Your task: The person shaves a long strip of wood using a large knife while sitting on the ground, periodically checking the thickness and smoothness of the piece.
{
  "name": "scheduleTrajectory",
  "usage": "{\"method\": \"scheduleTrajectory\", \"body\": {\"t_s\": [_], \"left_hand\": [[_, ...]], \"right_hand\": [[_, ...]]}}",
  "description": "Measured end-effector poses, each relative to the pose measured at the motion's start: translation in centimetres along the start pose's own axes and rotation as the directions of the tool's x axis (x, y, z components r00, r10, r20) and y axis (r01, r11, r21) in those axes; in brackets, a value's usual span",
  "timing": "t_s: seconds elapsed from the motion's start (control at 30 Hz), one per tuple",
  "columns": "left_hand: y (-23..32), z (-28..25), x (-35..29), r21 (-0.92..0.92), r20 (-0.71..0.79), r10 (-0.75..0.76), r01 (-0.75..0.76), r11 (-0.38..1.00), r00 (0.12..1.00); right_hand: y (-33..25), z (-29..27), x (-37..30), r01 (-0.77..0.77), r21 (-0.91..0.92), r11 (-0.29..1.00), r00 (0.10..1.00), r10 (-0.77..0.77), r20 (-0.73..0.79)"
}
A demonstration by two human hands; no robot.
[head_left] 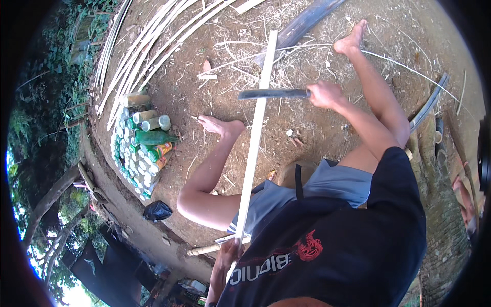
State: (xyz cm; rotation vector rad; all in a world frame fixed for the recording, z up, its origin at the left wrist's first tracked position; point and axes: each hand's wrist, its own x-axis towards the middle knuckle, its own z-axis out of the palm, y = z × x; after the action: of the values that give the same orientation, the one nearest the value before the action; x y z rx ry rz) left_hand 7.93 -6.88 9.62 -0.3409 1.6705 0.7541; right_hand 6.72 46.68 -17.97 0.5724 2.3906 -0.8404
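Observation:
A long, pale, flat strip that looks like split bamboo (253, 148) runs from beside my body across my bent leg and away from me. My left hand (230, 253) is closed around its near part, low in the view. My right hand (326, 95) grips the dark handle of a machete (273, 94). The machete's blade lies crosswise over the strip, toward its far end; whether it cuts into the strip I cannot tell. Beyond the blade, the strip's far end passes over a dark log (312, 23).
Long pale strips (153, 48) lie bundled at the upper left. A pile of bottles and jars (138, 148) stands left of my leg, with a black plastic bag (157, 211) close by. Thin shavings (245, 61) litter the dirt floor. At right lies a split bamboo length (429, 105).

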Motion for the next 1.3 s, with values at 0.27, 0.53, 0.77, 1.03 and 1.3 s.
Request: {"method": "scheduleTrajectory", "body": {"t_s": [0.27, 0.53, 0.77, 1.03, 1.3], "left_hand": [[-1.6, -2.0, -1.8, -0.007, -0.012, -0.071, 0.071, 0.997, 0.997], [-1.5, -2.1, -3.4, 0.041, -0.089, -0.092, 0.096, 0.994, 0.992], [-0.3, 1.2, -1.3, 0.348, -0.240, 0.074, 0.015, 0.937, 0.968], [0.9, 3.7, -2.9, 0.471, -0.368, 0.140, 0.055, 0.880, 0.919], [-0.3, 2.2, -3.6, 0.355, -0.335, 0.049, 0.078, 0.932, 0.941]], "right_hand": [[3.3, -0.9, 4.9, -0.133, 0.123, 0.983, 0.986, 0.144, -0.087], [3.3, -2.1, 6.8, -0.173, 0.081, 0.982, 0.977, 0.182, -0.114], [-5.4, 2.4, -5.3, 0.121, 0.168, 0.978, 0.987, -0.137, 0.087], [-4.3, 1.9, -6.6, -0.094, 0.183, 0.979, 0.995, 0.100, -0.021], [-3.7, 4.4, -6.5, 0.045, 0.071, 0.996, 0.999, -0.046, 0.015]]}}
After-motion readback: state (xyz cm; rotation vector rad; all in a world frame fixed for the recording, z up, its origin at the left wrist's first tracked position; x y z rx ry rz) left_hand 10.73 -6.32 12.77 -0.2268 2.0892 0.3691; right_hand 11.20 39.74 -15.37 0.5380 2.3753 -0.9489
